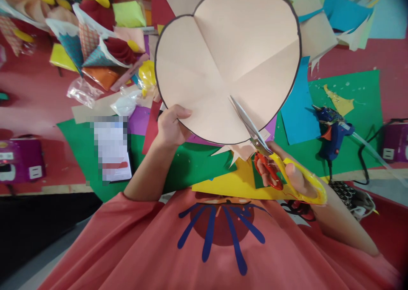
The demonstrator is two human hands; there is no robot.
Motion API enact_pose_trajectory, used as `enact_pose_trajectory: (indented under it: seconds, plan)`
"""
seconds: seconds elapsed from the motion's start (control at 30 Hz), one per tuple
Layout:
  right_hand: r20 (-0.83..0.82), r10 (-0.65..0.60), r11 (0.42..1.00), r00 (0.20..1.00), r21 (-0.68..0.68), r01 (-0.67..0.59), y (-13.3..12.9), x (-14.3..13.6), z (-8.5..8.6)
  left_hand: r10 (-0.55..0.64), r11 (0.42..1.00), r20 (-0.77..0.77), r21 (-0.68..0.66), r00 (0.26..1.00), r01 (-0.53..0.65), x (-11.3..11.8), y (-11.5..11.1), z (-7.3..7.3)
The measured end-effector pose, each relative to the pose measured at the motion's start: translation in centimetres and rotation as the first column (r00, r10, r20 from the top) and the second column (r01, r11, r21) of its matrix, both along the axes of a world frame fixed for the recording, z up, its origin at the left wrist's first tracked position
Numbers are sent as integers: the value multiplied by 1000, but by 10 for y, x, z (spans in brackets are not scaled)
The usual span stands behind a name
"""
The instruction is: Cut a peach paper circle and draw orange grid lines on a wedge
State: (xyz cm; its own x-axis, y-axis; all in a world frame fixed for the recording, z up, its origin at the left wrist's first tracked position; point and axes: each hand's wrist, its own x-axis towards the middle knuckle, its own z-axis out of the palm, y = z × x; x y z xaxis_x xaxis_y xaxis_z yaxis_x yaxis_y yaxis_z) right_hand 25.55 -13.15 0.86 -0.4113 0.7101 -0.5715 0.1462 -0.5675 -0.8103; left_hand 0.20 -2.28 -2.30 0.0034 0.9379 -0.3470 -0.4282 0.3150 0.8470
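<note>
Pink shirt [153, 247] nearest camera. Left grip [174, 126] pinched on lower-left rim of cream paper shape [219, 71]; right grip [293, 177] wrapped through handles of scissors [259, 144], which cross shape's lower-right edge. Shape ahead of and between both grips, above desk [19, 96]. Probably light, card-stiff, prone to flop at creases, easily torn; best held by rim, well apart from scissors. Glue gun [333, 135] right of right grip.

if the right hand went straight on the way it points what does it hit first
Likely the big pale paper: the scissors in the right hand overlap it in view, though depth and contact are unclear.
</note>
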Motion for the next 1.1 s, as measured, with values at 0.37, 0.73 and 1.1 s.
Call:
enact_pose_trajectory:
  seconds: [0.37,0.73,1.1]
  plan:
    - [-33,-35,999,999,-18,35,3,-9,1,-13,996,20,-90,1000,15,1,-1,3]
    - [-43,-113,994,993,-2,113,-6,-7,-15,10,998,31,-55,999,-8,1,0,2]
    - [25,-90,994,996,71,88,-4,-9,-12,5,998,-17,-60,1000,-6,0,1,2]
